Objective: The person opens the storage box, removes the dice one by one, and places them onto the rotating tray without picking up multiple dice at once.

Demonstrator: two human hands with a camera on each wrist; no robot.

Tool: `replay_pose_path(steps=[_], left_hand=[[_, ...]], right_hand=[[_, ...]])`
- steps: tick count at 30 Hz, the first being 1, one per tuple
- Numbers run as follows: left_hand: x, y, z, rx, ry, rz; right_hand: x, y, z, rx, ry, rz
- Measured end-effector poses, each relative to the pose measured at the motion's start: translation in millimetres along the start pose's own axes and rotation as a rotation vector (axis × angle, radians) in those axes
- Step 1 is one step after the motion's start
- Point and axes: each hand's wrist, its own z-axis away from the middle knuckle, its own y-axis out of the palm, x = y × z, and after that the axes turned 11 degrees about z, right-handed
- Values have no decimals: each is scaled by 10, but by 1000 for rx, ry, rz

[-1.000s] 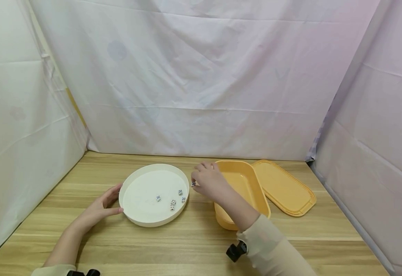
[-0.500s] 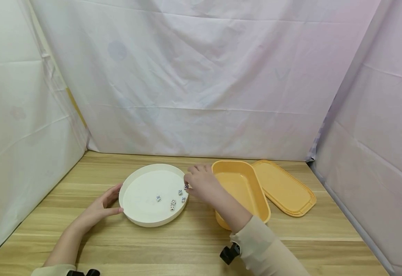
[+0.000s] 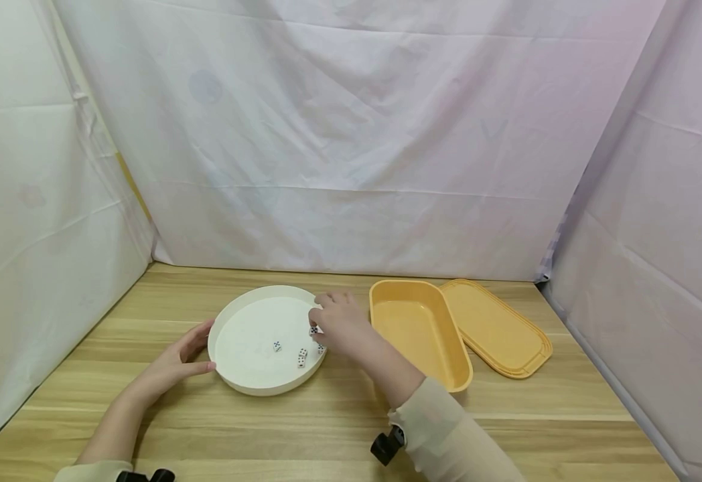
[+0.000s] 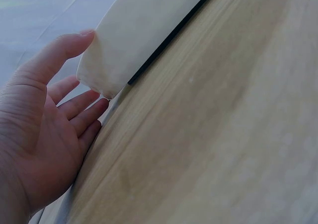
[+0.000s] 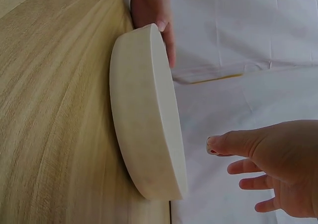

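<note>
My left hand (image 3: 169, 365) rests against the left side of a round white tray (image 3: 248, 385), thumb and fingers spread along its wall; the left wrist view shows the thumb (image 4: 74, 44) at the rim. Several white dice lie in the tray, among them a single die (image 3: 276, 346) near the middle and two dice touching (image 3: 302, 357) toward the front right. Above the tray's right side, my right hand (image 3: 343, 325) pinches another die (image 3: 313, 331) between thumb and fingertips. The hand partly covers the dice beneath it.
Right of the tray stands an open yellow box (image 3: 423, 335), rounded at the corners. Its yellow lid (image 3: 498, 328) lies flat on the wooden table (image 3: 303, 435) beyond it. Pale cloth (image 3: 351, 134) hangs behind and at both sides.
My right hand has moved left from beside the yellow box to over the tray's right side, carrying the die. The left hand and tray have stayed practically where they were.
</note>
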Motion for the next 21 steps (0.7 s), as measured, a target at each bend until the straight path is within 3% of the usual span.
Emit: replay_pose_path(steps=[21], left_hand=[[18,-2,-4,3,9,1]], right_hand=[[131,119,-95,1,0,-12]])
